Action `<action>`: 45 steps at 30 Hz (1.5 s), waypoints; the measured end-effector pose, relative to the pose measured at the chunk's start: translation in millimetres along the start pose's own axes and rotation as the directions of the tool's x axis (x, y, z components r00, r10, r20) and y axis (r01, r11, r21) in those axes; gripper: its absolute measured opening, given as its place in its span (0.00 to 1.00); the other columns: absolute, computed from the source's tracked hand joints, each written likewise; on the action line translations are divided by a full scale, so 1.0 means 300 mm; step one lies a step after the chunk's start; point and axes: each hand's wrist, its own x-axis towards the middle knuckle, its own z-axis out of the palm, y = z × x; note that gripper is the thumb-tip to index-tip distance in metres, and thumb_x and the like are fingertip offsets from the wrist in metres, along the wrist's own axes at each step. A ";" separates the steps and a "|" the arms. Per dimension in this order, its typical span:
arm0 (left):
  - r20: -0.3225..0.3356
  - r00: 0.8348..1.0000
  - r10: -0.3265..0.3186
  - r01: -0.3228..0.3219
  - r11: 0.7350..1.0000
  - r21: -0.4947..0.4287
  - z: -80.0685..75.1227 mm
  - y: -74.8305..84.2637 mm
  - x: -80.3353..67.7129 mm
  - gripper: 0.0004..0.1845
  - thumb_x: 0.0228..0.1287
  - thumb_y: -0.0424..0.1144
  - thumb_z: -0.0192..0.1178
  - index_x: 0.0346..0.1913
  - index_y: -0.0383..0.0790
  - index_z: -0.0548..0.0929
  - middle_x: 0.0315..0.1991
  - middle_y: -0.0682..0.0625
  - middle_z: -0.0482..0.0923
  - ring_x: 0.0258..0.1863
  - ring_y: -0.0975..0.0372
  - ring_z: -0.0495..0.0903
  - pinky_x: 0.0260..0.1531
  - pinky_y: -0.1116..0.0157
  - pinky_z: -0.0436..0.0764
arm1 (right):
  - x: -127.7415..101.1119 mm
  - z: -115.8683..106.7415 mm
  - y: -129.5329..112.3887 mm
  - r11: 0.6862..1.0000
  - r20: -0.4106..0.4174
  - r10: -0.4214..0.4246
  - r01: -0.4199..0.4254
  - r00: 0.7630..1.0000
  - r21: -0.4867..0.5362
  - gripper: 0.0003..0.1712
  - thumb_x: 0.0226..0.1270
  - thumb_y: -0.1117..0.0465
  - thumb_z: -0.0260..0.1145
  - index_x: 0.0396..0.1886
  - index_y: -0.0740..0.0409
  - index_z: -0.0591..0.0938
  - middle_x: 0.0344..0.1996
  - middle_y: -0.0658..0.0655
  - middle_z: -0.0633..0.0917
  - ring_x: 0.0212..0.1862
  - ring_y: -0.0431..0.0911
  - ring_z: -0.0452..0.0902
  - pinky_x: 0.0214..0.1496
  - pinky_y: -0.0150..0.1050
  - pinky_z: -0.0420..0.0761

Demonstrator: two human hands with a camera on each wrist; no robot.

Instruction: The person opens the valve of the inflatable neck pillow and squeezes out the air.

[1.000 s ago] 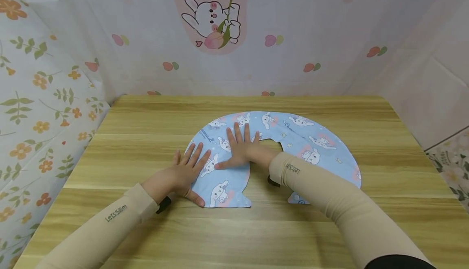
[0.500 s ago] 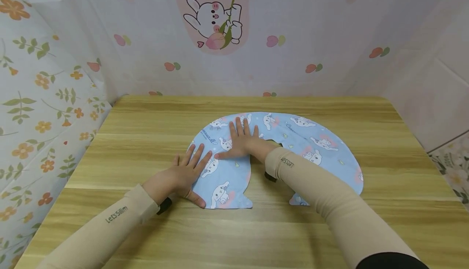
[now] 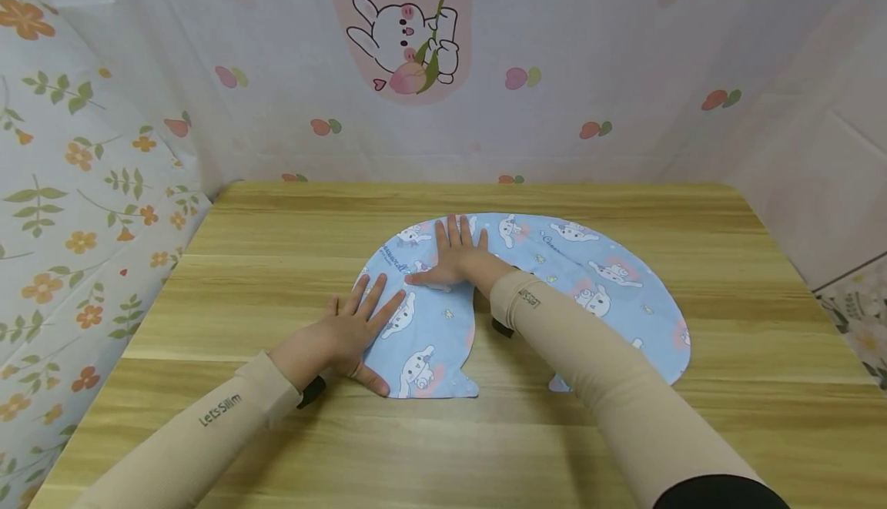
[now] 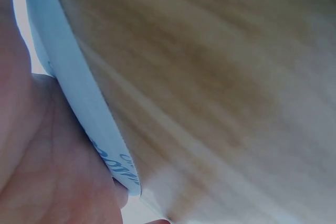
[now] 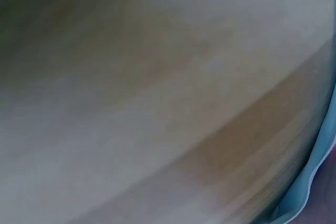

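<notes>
A light blue bib-like cloth (image 3: 436, 339) printed with white cartoon puppies lies flat in a horseshoe shape on the wooden table. My left hand (image 3: 336, 343) rests spread on its left edge, thumb near the lower left corner. Higher up on the cloth's left arm, my right hand (image 3: 450, 259) lies with fingers straight and fanned, its forearm crossing the inner opening. In the left wrist view the cloth's edge (image 4: 79, 77) runs beside the palm (image 4: 47, 156). The right wrist view has only a strip of blue cloth (image 5: 315, 166) at its right border.
The wood-grain table (image 3: 242, 262) extends on all sides of the cloth. Behind it hangs a pale curtain (image 3: 554, 31) with a rabbit print. A floral sheet (image 3: 83, 209) covers the left side. Beige sleeves (image 3: 201, 424) cover both forearms.
My right hand has slid a little upward over the cloth, toward its top edge. The left hand stays in nearly the same place, and the cloth keeps its shape.
</notes>
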 end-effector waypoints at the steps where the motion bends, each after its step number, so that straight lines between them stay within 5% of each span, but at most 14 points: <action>1: -0.002 1.000 0.001 -0.001 1.000 0.001 0.000 0.001 0.000 0.76 0.35 0.74 0.72 0.81 0.50 0.35 0.80 0.39 0.21 0.78 0.39 0.21 0.67 0.26 0.43 | -0.006 -0.004 -0.001 1.000 -0.003 0.001 -0.001 1.000 0.010 0.73 0.54 0.15 0.50 0.79 0.52 0.26 0.77 0.57 0.20 0.78 0.54 0.11 0.77 0.64 0.24; 12: -0.006 1.000 0.001 -0.001 1.000 0.005 -0.001 0.004 -0.002 0.75 0.34 0.74 0.72 0.81 0.53 0.38 0.80 0.38 0.22 0.78 0.38 0.22 0.67 0.26 0.45 | -0.009 -0.014 -0.014 0.999 -0.038 0.018 -0.016 0.999 0.049 0.57 0.69 0.24 0.41 0.80 0.50 0.29 0.78 0.57 0.22 0.79 0.54 0.13 0.79 0.62 0.27; 23: 0.025 1.000 0.002 -0.003 1.000 0.023 -0.015 0.003 -0.002 0.72 0.37 0.74 0.70 0.81 0.54 0.38 0.81 0.39 0.23 0.78 0.39 0.23 0.68 0.27 0.47 | -0.045 -0.027 0.063 0.997 -0.063 -0.033 0.037 0.997 0.066 0.53 0.72 0.26 0.39 0.81 0.49 0.31 0.80 0.60 0.28 0.80 0.56 0.17 0.78 0.65 0.31; 35: -0.099 0.991 0.094 -0.097 0.995 -0.026 -0.067 -0.037 0.052 0.57 0.61 0.65 0.61 0.80 0.41 0.42 0.81 0.38 0.33 0.79 0.39 0.30 0.69 0.28 0.46 | -0.314 -0.110 0.359 0.978 -0.208 -0.159 0.182 0.965 0.098 0.51 0.75 0.33 0.45 0.81 0.60 0.39 0.80 0.66 0.35 0.80 0.64 0.27 0.73 0.75 0.43; 45: -0.240 0.963 0.125 -0.132 0.991 -0.015 -0.155 -0.032 0.161 0.53 0.65 0.60 0.62 0.80 0.40 0.44 0.82 0.41 0.39 0.80 0.41 0.37 0.70 0.30 0.50 | -0.570 -0.022 0.653 0.972 -0.265 -0.118 0.167 0.957 0.167 0.53 0.72 0.37 0.57 0.78 0.70 0.49 0.77 0.77 0.42 0.76 0.75 0.34 0.71 0.75 0.45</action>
